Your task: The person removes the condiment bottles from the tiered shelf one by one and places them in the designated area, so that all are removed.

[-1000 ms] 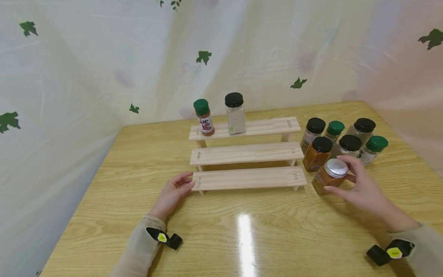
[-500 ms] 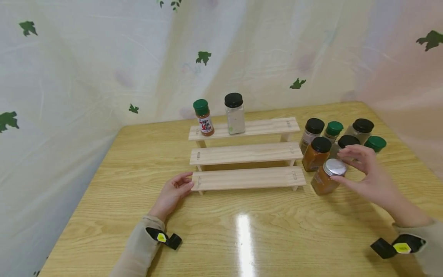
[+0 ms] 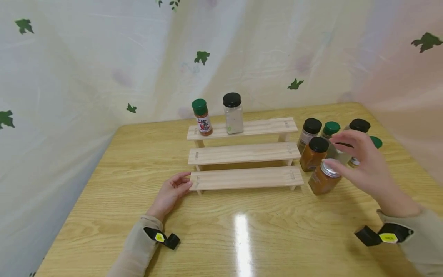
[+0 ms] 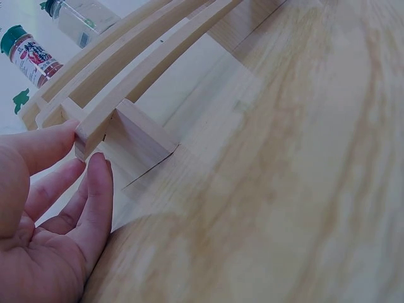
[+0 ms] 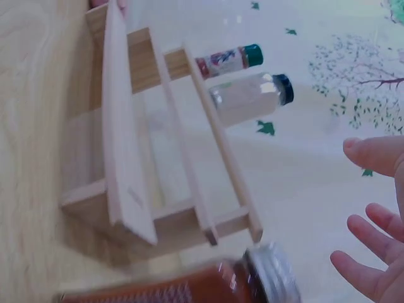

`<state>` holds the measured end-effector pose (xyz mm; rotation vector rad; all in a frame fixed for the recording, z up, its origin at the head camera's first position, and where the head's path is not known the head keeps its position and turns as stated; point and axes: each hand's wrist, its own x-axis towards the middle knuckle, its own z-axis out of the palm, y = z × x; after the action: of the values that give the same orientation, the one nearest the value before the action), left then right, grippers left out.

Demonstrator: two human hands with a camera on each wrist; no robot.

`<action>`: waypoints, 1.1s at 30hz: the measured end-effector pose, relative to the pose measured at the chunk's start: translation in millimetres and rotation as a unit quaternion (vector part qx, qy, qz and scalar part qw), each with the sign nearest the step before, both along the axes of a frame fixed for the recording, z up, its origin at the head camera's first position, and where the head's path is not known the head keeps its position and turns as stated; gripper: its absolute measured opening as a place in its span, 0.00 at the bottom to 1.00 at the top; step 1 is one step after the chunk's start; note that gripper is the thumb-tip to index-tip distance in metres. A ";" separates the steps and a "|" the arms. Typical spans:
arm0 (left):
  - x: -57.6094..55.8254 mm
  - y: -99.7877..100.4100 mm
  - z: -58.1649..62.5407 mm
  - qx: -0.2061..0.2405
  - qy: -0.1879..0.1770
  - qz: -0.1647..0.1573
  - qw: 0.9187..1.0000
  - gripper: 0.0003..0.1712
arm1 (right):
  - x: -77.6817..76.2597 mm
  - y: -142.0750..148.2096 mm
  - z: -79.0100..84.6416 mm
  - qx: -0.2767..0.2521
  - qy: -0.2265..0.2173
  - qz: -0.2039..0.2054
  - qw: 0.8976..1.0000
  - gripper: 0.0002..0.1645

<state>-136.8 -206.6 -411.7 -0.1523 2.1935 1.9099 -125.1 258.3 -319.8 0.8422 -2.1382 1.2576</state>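
A three-tier wooden spice rack (image 3: 245, 178) stands mid-table. My left hand (image 3: 170, 194) pinches the left end of its lowest shelf (image 4: 161, 55), thumb and fingertips at the corner. On the top shelf are a small green-capped spice bottle (image 3: 204, 122) with red-brown contents and a taller black-capped clear jar (image 3: 234, 119). My right hand (image 3: 372, 169), thumb and fingers spread apart, hovers over the jars at the right. Close below it stands a silver-lidded jar (image 3: 323, 182) of brown spice. The right wrist view shows nothing between the right fingers (image 5: 360, 228).
Beside the rack's right end, a black-capped jar (image 3: 312, 158) of orange spice stands among several other capped jars, partly hidden by my right hand. A white curtain (image 3: 138, 61) with green leaf prints hangs behind the wooden table (image 3: 194, 238).
My right hand has let go of the silver-lidded jar, lifted and shifted back over the jars behind it. The jar stays on the table. My left hand keeps its hold on the rack.
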 end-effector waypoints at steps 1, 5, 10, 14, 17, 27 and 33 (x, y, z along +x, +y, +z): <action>0.2 0.0 0.2 0.001 0.000 0.000 1.000 0.26 | -0.1 -4.0 2.5 -0.005 0.001 -0.006 1.000 0.45; 0.6 0.4 1.3 0.002 -0.002 0.000 1.000 0.26 | 1.0 -23.8 12.4 -0.034 -0.011 -0.037 0.999 0.35; 0.3 1.2 1.2 0.003 -0.003 -0.002 1.000 0.26 | -2.2 -50.3 21.9 -0.070 -0.033 -0.046 0.996 0.39; -0.2 1.2 0.2 0.007 -0.003 -0.004 1.000 0.26 | -9.3 -70.1 24.5 -0.093 -0.049 -0.037 0.994 0.38; -0.3 0.4 -0.4 0.006 -0.004 -0.001 1.000 0.27 | -16.4 -84.2 25.5 -0.105 -0.094 -0.025 0.990 0.38; 0.0 -0.7 -1.3 0.003 0.000 -0.005 1.000 0.27 | -46.8 -122.7 25.2 -0.086 -0.182 -0.006 0.979 0.42; 0.8 -0.7 0.4 0.005 -0.003 -0.004 1.000 0.27 | -69.1 -139.9 23.2 -0.054 -0.180 -0.021 0.982 0.46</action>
<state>-136.0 -207.3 -411.3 -0.1478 2.1781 1.9130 -194.2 118.4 -296.7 0.5524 -2.3195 1.5863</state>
